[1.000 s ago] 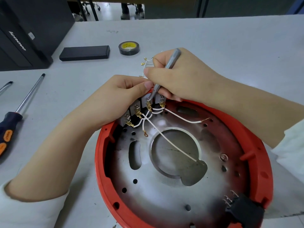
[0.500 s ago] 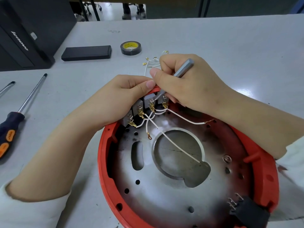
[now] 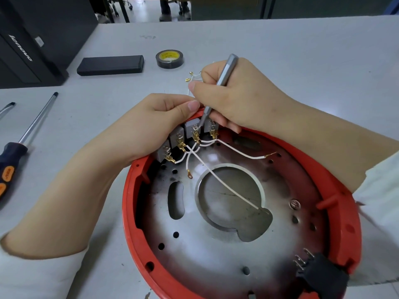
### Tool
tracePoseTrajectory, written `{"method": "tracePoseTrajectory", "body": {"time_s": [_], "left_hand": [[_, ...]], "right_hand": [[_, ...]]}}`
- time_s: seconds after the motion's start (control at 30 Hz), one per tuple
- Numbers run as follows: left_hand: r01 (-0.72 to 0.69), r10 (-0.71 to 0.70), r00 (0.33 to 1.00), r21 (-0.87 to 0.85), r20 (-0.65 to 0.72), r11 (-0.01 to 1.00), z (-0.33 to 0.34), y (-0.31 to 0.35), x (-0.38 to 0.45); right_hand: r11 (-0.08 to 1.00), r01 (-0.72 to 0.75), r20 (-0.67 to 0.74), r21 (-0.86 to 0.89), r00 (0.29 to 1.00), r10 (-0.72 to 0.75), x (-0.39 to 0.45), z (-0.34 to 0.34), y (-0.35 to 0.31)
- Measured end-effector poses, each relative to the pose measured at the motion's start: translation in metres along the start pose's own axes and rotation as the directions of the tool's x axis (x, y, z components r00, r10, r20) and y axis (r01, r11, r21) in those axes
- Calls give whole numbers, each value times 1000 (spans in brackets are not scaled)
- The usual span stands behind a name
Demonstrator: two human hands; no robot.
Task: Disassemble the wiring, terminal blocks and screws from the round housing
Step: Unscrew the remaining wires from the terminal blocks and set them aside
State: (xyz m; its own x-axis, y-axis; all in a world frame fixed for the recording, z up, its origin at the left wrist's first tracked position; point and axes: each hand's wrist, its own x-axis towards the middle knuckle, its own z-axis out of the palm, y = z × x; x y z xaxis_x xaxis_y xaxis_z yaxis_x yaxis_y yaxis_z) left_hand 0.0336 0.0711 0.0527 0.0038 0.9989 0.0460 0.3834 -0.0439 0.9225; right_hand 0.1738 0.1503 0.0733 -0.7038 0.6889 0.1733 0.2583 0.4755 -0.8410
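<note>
A round red housing (image 3: 343,221) with a metal plate (image 3: 216,251) inside lies on the table in front of me. Several grey terminal blocks (image 3: 176,137) with brass lugs sit along its upper left rim, and white wires (image 3: 224,186) run from them across the plate. My left hand (image 3: 151,128) grips the rim and the blocks from outside. My right hand (image 3: 235,98) holds a slim grey screwdriver (image 3: 226,72), its tip down at a block's terminal (image 3: 197,128). A screw head (image 3: 294,205) shows on the plate at the right.
Loose white wires with brass lugs (image 3: 192,77) lie on the table behind my right hand. A tape roll (image 3: 169,58), a black box (image 3: 110,65) and a black computer case (image 3: 32,39) stand farther back. A large screwdriver (image 3: 23,137) lies left. A black connector (image 3: 321,275) sits at the housing's lower right.
My right hand has tilted the grey screwdriver more upright, its tip still at the same block. My left hand keeps its grip on the rim.
</note>
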Motion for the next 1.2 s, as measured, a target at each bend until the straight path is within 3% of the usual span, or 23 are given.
{"method": "tracePoseTrajectory", "body": {"time_s": [0.3,0.53,0.87,1.2], "left_hand": [[11,-11,1000,-2,-6,1000,1,2,0],[25,-25,1000,-16,-10,1000,1,3,-1],[1,-1,1000,19,-26,1000,2,4,-3],[18,-18,1000,3,-8,1000,1,4,-2]], "right_hand": [[998,-57,29,15,998,56,4,-1,1],[999,51,-94,20,994,-49,-10,0,5],[999,44,-46,9,998,-43,-10,1,4],[997,-80,41,-24,996,81,5,-1,0]]}}
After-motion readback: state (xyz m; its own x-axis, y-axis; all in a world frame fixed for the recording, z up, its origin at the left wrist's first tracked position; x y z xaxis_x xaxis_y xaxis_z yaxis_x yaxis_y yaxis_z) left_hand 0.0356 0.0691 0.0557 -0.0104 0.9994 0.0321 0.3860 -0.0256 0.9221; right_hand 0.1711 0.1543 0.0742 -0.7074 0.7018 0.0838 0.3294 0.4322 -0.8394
